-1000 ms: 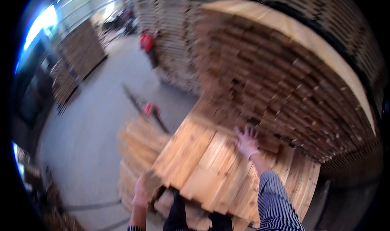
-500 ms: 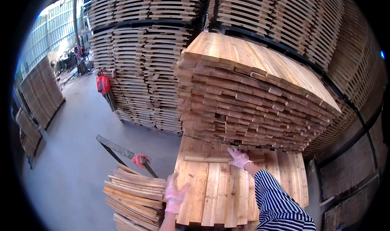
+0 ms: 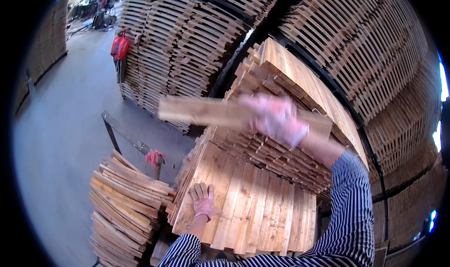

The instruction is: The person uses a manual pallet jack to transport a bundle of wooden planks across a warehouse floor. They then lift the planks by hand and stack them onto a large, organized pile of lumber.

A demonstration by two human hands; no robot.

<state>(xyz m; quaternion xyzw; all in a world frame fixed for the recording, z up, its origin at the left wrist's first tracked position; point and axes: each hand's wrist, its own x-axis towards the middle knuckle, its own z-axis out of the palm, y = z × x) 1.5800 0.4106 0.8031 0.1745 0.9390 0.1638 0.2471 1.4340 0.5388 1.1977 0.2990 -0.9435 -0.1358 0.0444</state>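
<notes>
The right hand [image 3: 276,119], in a pale pink glove, is closed around a flat wooden board [image 3: 199,112] and holds it up in front of the tall stack of boards [image 3: 293,161]; the glove is blurred, so how each finger sits cannot be told. The board lies nearly level across the view, with its longer free part reaching left of the hand and a shorter part showing to the right. The left hand [image 3: 203,201], gloved as well, is open and grips nothing: it lies palm down with fingers spread on the low stack of boards [image 3: 251,192], near its left edge. The top boards there lie side by side, running away from the person toward the foot of the tall stack. Left of the low stack stands a pile of loose, bowed boards [image 3: 124,196] with uneven ends. Just behind that pile is a metal bar [image 3: 124,134], and a red cloth [image 3: 155,158] is wrapped at its near end. Farther back, a red container [image 3: 120,47] hangs beside a high stack of spaced slats [image 3: 159,46], above the grey floor [image 3: 70,121]. Both arms wear striped sleeves [image 3: 351,206].
</notes>
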